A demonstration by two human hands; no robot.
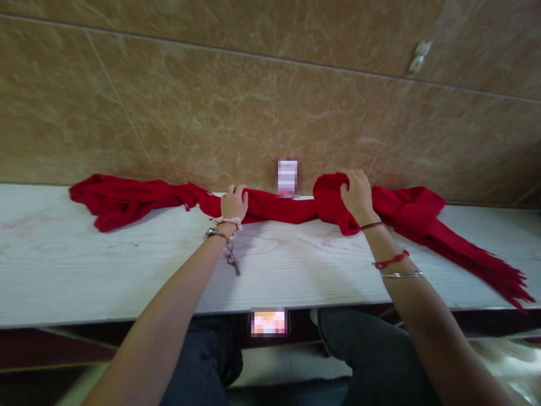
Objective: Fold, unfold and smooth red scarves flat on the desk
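A long red scarf [281, 207] lies bunched lengthwise along the white wood-grain tabletop, close to the wall. Its fringed end fans out at the far right, and a crumpled bundle of it rests at the left. My left hand [234, 204] grips the scarf left of the middle, fingers curled over the cloth. On the right, my right hand [358, 193] is closed round a raised loop of the same scarf, with the thumb toward the left. Fingertips of both hands are partly hidden by the hands themselves and the cloth.
Behind the tabletop [169, 276] rises a brown marbled wall [211, 107]. A blurred-out card or device [288, 177] stands against it behind the scarf. A white fitting [420, 56] is on the wall. Another blurred-out screen [269, 322] sits below the front edge, between my knees.
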